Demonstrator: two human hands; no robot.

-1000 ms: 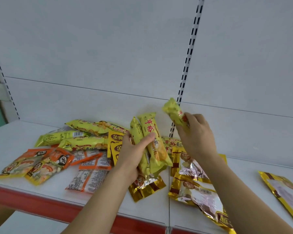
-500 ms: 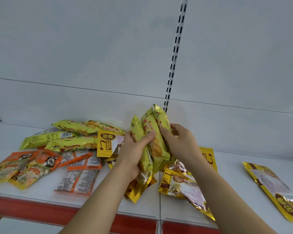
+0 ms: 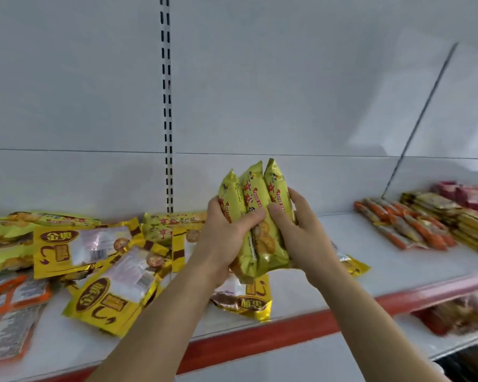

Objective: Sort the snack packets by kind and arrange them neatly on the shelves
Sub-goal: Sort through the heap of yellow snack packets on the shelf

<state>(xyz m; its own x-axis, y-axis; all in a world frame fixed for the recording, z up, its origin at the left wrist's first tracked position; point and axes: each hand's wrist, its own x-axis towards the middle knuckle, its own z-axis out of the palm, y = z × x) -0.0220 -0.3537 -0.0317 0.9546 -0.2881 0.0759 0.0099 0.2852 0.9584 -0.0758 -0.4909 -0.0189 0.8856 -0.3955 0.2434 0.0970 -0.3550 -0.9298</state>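
Note:
Three yellow-green biscuit packets point(image 3: 255, 213) stand upright side by side above the white shelf point(image 3: 328, 274), pressed together between both hands. My left hand point(image 3: 227, 235) grips them from the left, thumb across the front. My right hand point(image 3: 298, 230) holds them from the right. More yellow-green packets point(image 3: 174, 226) lie at the back left. Gold foil packets point(image 3: 80, 250) are scattered on the shelf's left and under my arms.
Orange packets point(image 3: 12, 296) lie at the front left. On the right, sorted rows of orange-striped packets point(image 3: 406, 227), gold packets point(image 3: 469, 230) and pink packets point(image 3: 466, 193) lie on the shelf. A slotted upright point(image 3: 167, 106) runs up the white back panel. The shelf has a red front edge point(image 3: 260, 337).
My right hand brought a third yellow-green packet against the two in my left hand. The bundle and my view have moved right, and the sorted rows have come into sight.

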